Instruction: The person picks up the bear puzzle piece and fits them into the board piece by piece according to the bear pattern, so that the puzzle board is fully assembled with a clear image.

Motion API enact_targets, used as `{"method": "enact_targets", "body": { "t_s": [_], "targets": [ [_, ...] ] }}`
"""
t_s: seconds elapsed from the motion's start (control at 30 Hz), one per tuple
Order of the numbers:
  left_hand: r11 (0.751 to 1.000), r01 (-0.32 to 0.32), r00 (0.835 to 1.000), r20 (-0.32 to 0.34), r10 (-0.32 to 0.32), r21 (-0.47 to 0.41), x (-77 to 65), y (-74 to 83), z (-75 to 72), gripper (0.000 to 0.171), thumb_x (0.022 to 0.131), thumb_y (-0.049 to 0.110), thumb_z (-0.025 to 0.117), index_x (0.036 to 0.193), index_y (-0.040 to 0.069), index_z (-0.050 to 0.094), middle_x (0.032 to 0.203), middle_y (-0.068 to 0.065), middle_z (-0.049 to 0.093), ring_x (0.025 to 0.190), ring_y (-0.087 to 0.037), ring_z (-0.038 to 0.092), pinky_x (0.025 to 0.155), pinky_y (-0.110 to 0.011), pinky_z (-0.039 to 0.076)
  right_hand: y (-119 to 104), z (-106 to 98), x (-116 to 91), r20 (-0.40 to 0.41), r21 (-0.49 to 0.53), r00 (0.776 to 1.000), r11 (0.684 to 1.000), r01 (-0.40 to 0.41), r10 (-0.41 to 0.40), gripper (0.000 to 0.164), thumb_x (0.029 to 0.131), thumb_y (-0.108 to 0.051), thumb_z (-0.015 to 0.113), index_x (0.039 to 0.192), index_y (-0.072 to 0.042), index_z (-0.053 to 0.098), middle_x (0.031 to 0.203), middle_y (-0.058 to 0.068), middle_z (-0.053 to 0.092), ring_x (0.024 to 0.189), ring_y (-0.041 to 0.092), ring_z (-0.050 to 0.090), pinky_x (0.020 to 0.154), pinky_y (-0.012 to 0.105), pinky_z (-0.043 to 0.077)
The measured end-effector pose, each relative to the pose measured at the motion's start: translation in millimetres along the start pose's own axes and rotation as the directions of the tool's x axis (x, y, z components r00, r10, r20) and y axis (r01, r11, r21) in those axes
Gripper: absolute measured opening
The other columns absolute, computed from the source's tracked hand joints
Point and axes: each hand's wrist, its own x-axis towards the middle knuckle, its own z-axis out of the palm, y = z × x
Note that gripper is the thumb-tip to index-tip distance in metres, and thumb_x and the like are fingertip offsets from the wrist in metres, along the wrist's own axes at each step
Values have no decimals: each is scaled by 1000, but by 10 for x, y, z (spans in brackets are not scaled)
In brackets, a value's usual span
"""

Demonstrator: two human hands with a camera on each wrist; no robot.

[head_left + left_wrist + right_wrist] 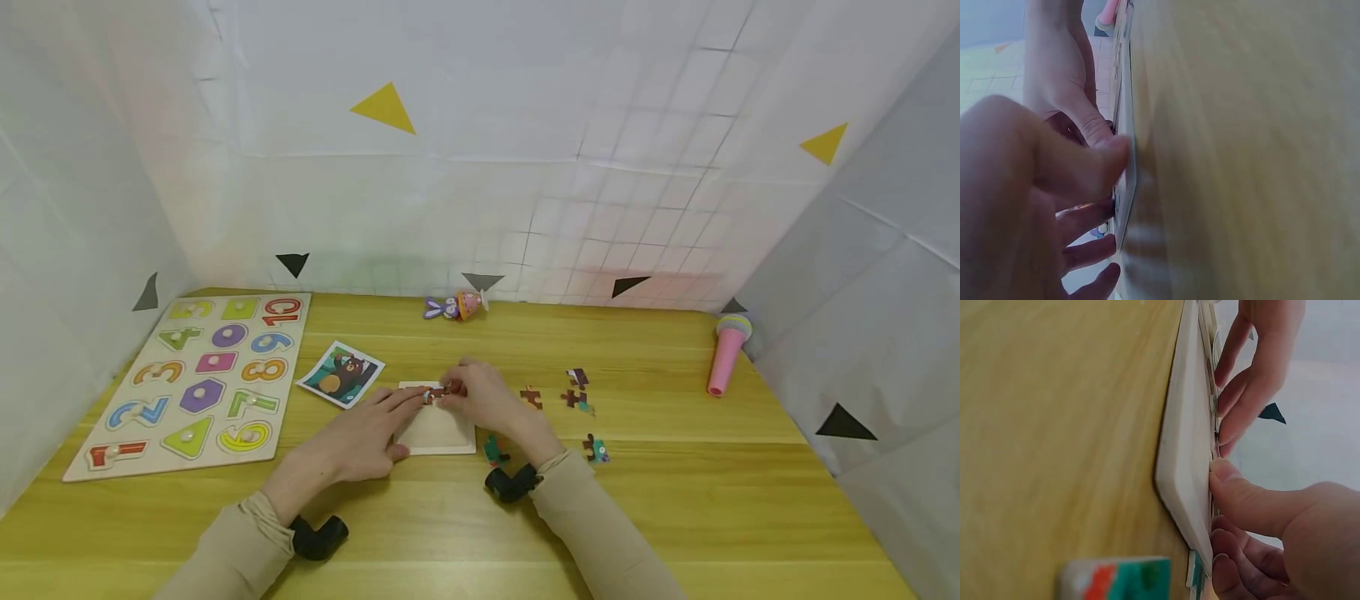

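A shallow white puzzle tray point(437, 435) lies on the table in front of me. My left hand point(358, 437) reaches over its left side, fingers extended, with fingertips touching a small jigsaw piece point(429, 397) near the tray's far edge. From the right, my right hand point(487, 402) pinches a brown jigsaw piece point(441, 390) between thumb and fingers at that edge; the fingers partly hide it. In the right wrist view the right thumb point(1229, 472) is low over the tray's surface. The left wrist view shows the left thumb point(1116, 153) by the tray's side.
Loose jigsaw pieces point(531, 397) lie right of the tray, one point(492, 450) close to its near right corner. A bear picture card point(342, 374) and a wooden number board point(202, 396) are at left. Farther off are a bunny toy point(453, 307) and pink microphone point(726, 354).
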Motion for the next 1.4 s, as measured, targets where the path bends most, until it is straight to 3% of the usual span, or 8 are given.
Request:
{"method": "enact_targets", "body": {
  "t_s": [0.27, 0.4, 0.5, 0.63, 0.8, 0.93, 1.17, 1.4],
  "targets": [
    [997, -14, 1000, -3, 14, 70, 40, 15, 8, 70, 95, 38, 64, 154, 9, 40, 154, -8, 43, 137, -33, 41, 110, -51, 41, 15, 7, 2, -5, 11, 1000, 1000, -7, 7, 25, 92, -20, 74, 113, -5, 74, 95, 5, 61, 80, 13, 57, 70, 25, 48],
    [997, -10, 1000, -2, 10, 74, 64, 39, 6, 69, 94, 35, 65, 153, 9, 42, 155, -6, 42, 131, -29, 43, 107, -48, 43, 22, 10, 0, -3, 11, 1000, 1000, 4, -4, 25, 92, -18, 73, 113, -4, 74, 94, 6, 60, 80, 13, 57, 70, 26, 49],
    [998, -20, 1000, 2, 20, 61, 71, 46, 2, 70, 93, 32, 66, 153, 7, 41, 157, -7, 40, 137, -30, 40, 111, -48, 40, 27, 10, 1, -2, 11, 1000, 1000, 14, -14, 23, 93, -15, 73, 113, -4, 74, 93, 6, 60, 81, 13, 58, 71, 27, 49],
    [1000, -11, 999, 34, 10, 26, 78, 46, 3, 72, 93, 30, 66, 154, 5, 37, 162, -7, 33, 146, -31, 35, 115, -49, 36, 29, 11, 3, 1, 17, 1000, 1000, 7, -7, 23, 93, -14, 72, 113, -3, 73, 93, 5, 60, 82, 13, 59, 72, 27, 50],
    [1000, 22, 997, 80, -21, -15, 84, 57, 1, 73, 94, 27, 65, 156, 3, 33, 165, -6, 25, 145, -29, 38, 113, -46, 40, 27, 9, -3, 4, 22, 1000, 1000, -4, 4, 23, 94, -14, 71, 114, -4, 73, 93, 5, 60, 83, 13, 59, 72, 26, 50],
    [1000, 20, 997, 77, -19, -18, 89, 54, 13, 74, 93, 25, 66, 155, 2, 33, 165, -7, 25, 145, -29, 38, 113, -46, 40, 26, 2, -9, 4, 21, 1000, 1000, 1, -1, 24, 93, -14, 72, 114, -4, 73, 93, 4, 60, 82, 13, 58, 71, 26, 50],
    [1000, -22, 998, 61, 21, 22, 99, 68, 29, 73, 94, 23, 63, 158, 10, 31, 163, -9, 29, 146, -34, 35, 108, -49, 44, 60, -11, -25, 18, 23, 999, 999, 46, -47, 25, 94, -10, 70, 118, -2, 72, 93, 5, 60, 84, 14, 59, 71, 25, 50],
    [1000, -16, 996, 86, 14, 16, 102, 72, 28, 69, 96, 21, 59, 158, 8, 31, 165, -7, 25, 149, -34, 28, 115, -51, 36, 75, -65, -99, 43, 95, 997, 994, 53, -57, 32, 95, -5, 67, 126, 0, 67, 102, 9, 61, 94, 19, 61, 81, 31, 53]
  ]
}}
